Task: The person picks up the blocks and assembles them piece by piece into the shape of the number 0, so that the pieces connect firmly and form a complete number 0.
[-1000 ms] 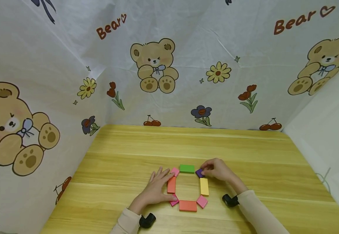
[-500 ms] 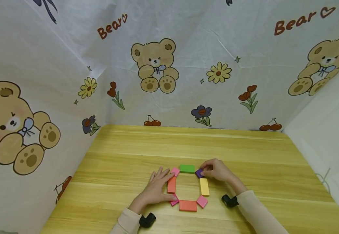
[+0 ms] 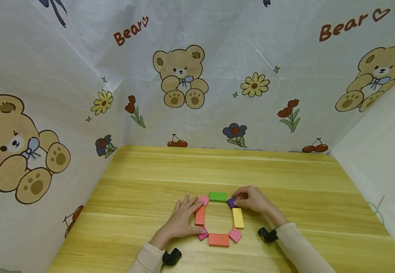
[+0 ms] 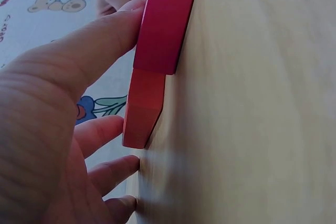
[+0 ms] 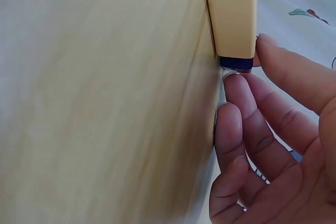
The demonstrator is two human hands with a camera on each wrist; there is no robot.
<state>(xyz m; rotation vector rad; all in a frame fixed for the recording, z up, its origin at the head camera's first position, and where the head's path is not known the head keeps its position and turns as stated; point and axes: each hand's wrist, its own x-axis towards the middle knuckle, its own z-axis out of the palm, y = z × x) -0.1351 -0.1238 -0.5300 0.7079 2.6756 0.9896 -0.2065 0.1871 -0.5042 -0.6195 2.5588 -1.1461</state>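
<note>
On the wooden table, small flat blocks form a ring. My right hand [image 3: 254, 200] pinches the purple block [image 3: 230, 203] at the ring's upper right, between the green block [image 3: 218, 196] and the yellow block [image 3: 238, 218]. In the right wrist view the yellow block [image 5: 231, 14] hides most of the purple one. My left hand [image 3: 179, 220] lies spread along the left side, beside a red block [image 3: 200, 216]. Its thumb touches the magenta block [image 4: 164, 30], and its index finger reaches the pink block [image 3: 204, 199] at the upper left.
An orange-red block [image 3: 219, 240] closes the ring's near side, with another pink block [image 3: 235, 235] at its lower right. A bear-print cloth [image 3: 217, 113] hangs behind the table [image 3: 149, 170] and at its left. Black wrist devices sit at both cuffs.
The purple block has shifted slightly left in my right hand's fingers, its corner now right at the green block. My left hand stays where it was.
</note>
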